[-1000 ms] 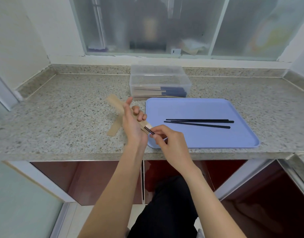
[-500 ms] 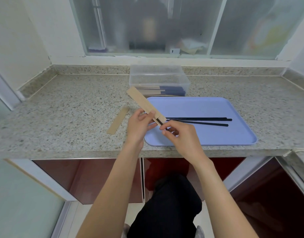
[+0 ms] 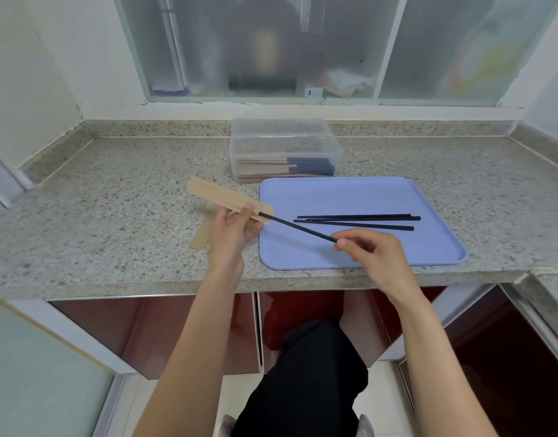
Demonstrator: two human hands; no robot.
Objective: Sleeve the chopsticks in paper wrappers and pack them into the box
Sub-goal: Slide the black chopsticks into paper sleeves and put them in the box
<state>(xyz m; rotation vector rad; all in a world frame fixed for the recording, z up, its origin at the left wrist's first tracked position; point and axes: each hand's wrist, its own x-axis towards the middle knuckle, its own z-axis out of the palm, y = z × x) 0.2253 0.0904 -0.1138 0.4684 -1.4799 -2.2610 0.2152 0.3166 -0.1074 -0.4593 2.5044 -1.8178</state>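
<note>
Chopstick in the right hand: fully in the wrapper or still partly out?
Partly out. Only the tip of the chopstick sits in the wrapper held by the left hand; the right hand pinches its exposed far end.

Soft daylight through frosted window (image 3: 271,48); faint shadows, sharp focus, wide-angle edge bending.

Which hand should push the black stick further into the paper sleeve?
Right. The right hand pinches the chopstick's free end, while the left hand holds the paper wrapper around its tip.
</note>
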